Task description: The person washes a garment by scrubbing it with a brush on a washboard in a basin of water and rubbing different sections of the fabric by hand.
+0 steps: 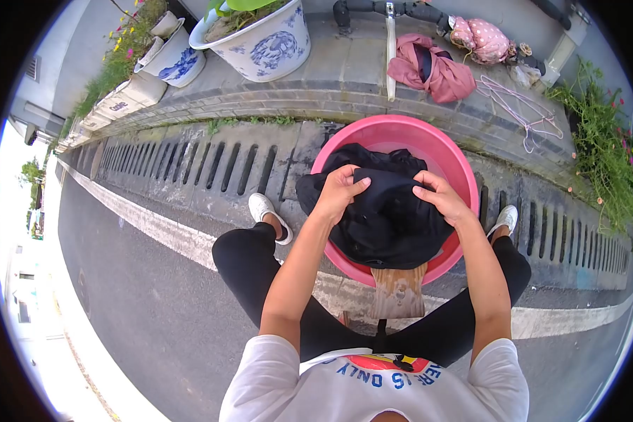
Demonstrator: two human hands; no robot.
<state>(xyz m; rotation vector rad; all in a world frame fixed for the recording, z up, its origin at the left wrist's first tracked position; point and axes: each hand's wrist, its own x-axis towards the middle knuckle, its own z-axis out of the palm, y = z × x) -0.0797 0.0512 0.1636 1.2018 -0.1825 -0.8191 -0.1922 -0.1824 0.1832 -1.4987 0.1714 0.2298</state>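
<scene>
A black garment is bunched over a pink basin, part of it hanging over the basin's left rim. My left hand pinches its upper edge on the left. On the right, my right hand grips the same edge between thumb and fingers, so the cloth stretches between both hands. Under the garment lies a wooden washboard; only its lower end shows, sticking out over the basin's near rim. Some water appears inside the basin near its far side.
Beyond the basin, a brick ledge carries a pink cloth, hangers and a blue-and-white flowerpot. A slotted drain cover runs underneath. Plants hang over the ledge at right.
</scene>
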